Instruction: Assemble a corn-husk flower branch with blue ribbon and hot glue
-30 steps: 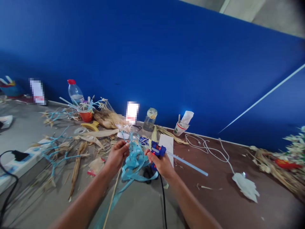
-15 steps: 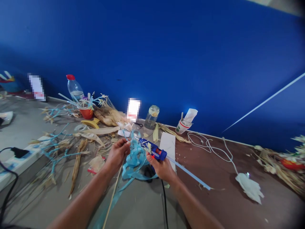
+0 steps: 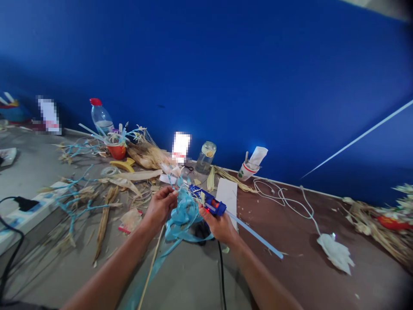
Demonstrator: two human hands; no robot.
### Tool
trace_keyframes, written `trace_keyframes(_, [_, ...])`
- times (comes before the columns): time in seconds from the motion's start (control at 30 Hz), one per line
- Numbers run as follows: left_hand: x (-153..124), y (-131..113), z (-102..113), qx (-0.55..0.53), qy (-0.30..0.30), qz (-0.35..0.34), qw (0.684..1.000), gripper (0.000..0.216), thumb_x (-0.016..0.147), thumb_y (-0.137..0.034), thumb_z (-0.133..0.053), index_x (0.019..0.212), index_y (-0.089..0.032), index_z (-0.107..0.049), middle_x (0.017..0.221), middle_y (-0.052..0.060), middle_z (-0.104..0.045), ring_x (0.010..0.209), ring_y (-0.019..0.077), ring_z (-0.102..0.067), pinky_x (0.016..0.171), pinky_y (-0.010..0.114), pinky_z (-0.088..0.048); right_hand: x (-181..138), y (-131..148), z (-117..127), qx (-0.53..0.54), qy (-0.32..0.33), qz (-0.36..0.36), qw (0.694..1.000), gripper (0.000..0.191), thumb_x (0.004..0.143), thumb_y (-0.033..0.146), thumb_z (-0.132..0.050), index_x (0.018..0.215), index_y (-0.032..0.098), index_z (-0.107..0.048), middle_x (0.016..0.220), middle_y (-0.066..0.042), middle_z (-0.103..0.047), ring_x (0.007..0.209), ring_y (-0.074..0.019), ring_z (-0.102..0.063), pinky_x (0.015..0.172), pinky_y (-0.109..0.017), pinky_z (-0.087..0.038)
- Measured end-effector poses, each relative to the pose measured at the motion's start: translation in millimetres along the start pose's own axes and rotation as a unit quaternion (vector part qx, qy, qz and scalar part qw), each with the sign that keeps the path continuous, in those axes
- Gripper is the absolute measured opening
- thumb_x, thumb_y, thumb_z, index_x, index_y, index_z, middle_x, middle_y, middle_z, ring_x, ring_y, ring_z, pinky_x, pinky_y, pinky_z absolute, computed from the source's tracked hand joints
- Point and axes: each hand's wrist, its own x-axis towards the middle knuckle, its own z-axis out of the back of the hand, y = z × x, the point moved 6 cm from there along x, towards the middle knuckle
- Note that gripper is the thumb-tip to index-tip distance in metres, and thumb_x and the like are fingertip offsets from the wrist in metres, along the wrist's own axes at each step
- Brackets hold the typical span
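Head view: right hand [image 3: 220, 224] clamped round glue gun [image 3: 210, 201], long axis slanting up-left; ribbon [image 3: 181, 215] between hands; left hand [image 3: 162, 206] nearer ribbon's top, fingertips together, pinched thing unclear.

- ribbon [image 3: 181, 220]: light blue, sheeny
- glue gun [image 3: 206, 198]: dark blue, red bit near rear
- glue stick [image 3: 258, 239]: pale, bluish
- cord [image 3: 221, 267]: black
- cup [image 3: 247, 172]: white, red band, green mark
- pot [image 3: 116, 151]: orange-red
- wall [image 3: 206, 64]: deep blue
- table [image 3: 277, 280]: grey left, brown right
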Motion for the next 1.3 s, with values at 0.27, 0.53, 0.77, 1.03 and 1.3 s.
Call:
trace_keyframes(0.27, [-1.4, -2.0, -4.4, -0.011, 0.016, 0.006, 1.0, 0.026, 0.058, -0.022, -0.076, 0.068, -0.013, -0.054, 0.05, -0.007, -0.042, 0.041, 0.0018, -0.034, 0.042, 0.016, -0.025, 0.4, -4.1, 1.0, 0.0, -0.001, -0.014, 1.0, 0.032, 0.083, 0.046, -0.048, 0.079, 0.02, -0.066, 0.074, -0.005, -0.067, 0.071, -0.0189, -0.061, 0.07, -0.03, -0.049])
trace_keyframes(0.53, [-1.4, -0.5, -4.8, -0.022, 0.029, 0.016, 0.999, 0.025, 0.058, -0.021, -0.076, 0.067, -0.013, -0.054, 0.05, -0.007, -0.041, 0.041, 0.0016, -0.034, 0.042, 0.016, -0.024, -0.4, -8.1, -1.4, 0.01, 0.02, -0.047, 0.999, 0.03, 0.081, 0.045, -0.049, 0.077, 0.019, -0.064, 0.068, -0.003, -0.062, 0.064, -0.0163, -0.054, 0.066, -0.029, -0.046])
trace_keyframes(0.77, [-1.5, -0.7, -1.9, -0.053, 0.045, 0.026, 0.997, 0.021, 0.064, -0.017, -0.073, 0.068, -0.013, -0.053, 0.052, -0.006, -0.042, 0.043, 0.0015, -0.034, 0.044, 0.015, -0.026, 5.5, -6.5, 5.1, 0.194, 0.001, -0.059, 0.979, 0.032, 0.08, 0.048, -0.052, 0.069, 0.018, -0.052, 0.059, 0.002, -0.047, 0.055, -0.0101, -0.042, 0.055, -0.024, -0.039])
trace_keyframes(1.03, [-4.4, 1.3, -7.6, -0.083, 0.093, 0.078, 0.989, 0.015, 0.066, -0.013, -0.071, 0.069, -0.012, -0.056, 0.051, -0.006, -0.039, 0.041, 0.0005, -0.03, 0.043, 0.014, -0.027, 4.0, 5.2, -2.3, 0.293, 0.07, -0.051, 0.952, 0.031, 0.081, 0.047, -0.052, 0.07, 0.017, -0.051, 0.061, 0.002, -0.044, 0.053, -0.0086, -0.039, 0.052, -0.023, -0.033])
trace_keyframes(1.3, [-5.3, 5.0, -8.6, -0.079, 0.108, 0.099, 0.986, 0.013, 0.068, -0.015, -0.069, 0.071, -0.012, -0.057, 0.048, -0.007, -0.036, 0.04, 0.0009, -0.028, 0.044, 0.014, -0.03, 4.3, 4.1, -5.5, 0.317, 0.069, -0.064, 0.944, 0.035, 0.077, 0.051, -0.055, 0.068, 0.017, -0.049, 0.059, 0.003, -0.043, 0.051, -0.0081, -0.038, 0.05, -0.023, -0.033])
